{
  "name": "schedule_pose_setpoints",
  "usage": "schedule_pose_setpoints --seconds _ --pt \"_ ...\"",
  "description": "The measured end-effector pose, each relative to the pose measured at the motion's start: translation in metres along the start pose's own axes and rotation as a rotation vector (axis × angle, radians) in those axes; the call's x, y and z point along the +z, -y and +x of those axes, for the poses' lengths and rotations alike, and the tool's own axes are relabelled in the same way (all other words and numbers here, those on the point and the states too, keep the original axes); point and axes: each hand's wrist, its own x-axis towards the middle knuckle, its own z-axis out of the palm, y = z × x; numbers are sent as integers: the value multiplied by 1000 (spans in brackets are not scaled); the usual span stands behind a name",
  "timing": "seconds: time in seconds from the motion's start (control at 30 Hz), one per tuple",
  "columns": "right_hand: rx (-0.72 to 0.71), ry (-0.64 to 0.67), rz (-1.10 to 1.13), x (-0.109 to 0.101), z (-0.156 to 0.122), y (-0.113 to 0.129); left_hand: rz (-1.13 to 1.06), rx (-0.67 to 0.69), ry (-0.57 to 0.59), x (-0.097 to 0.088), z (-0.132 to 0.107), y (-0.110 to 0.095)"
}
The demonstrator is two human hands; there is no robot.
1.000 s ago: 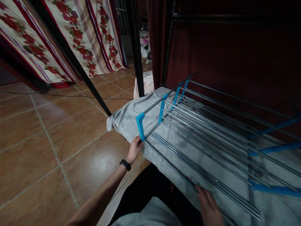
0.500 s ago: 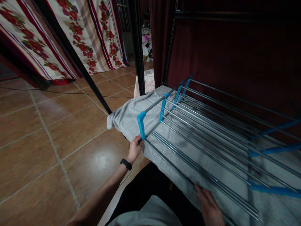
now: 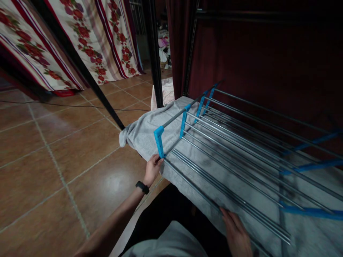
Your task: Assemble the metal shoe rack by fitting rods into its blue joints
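A rack of thin metal tubes with blue plastic connectors (image 3: 183, 123) lies on a grey blanket (image 3: 150, 125). My left hand (image 3: 153, 167), with a black band on its wrist, is closed on the near left corner of the rack, right below a blue end piece (image 3: 159, 141). Lower right, my right hand (image 3: 236, 232) holds the front tube from the near side; its fingers lie along the tube and its thumb is hidden. Several loose-looking metal tubes (image 3: 230, 196) run side by side behind the front tube. The rack's far right end runs out of view.
A dark slanting pole (image 3: 99, 96) and an upright black post (image 3: 156, 60) stand by the blanket's left end. Dark red cloth (image 3: 254, 64) hangs behind the rack. Flowered curtains (image 3: 88, 39) hang beyond the tiled floor (image 3: 53, 171), where a thin cable (image 3: 66, 104) lies.
The whole view has shifted slightly, so things appear a little farther left. Both hands keep their places on the rack.
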Motion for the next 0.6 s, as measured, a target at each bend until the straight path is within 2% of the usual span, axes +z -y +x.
schedule_pose_setpoints --seconds 0.13,0.4,0.5,0.6 --pt "23 -28 1 -1 1 3 13 -17 -22 4 -1 0" --pt "103 3 2 1 7 8 36 -22 -33 9 -1 1" --pt "115 -39 -18 1 5 15 48 -7 -22 9 0 0" --pt "183 -158 -47 -5 -15 19 61 -8 -22 8 2 -1"
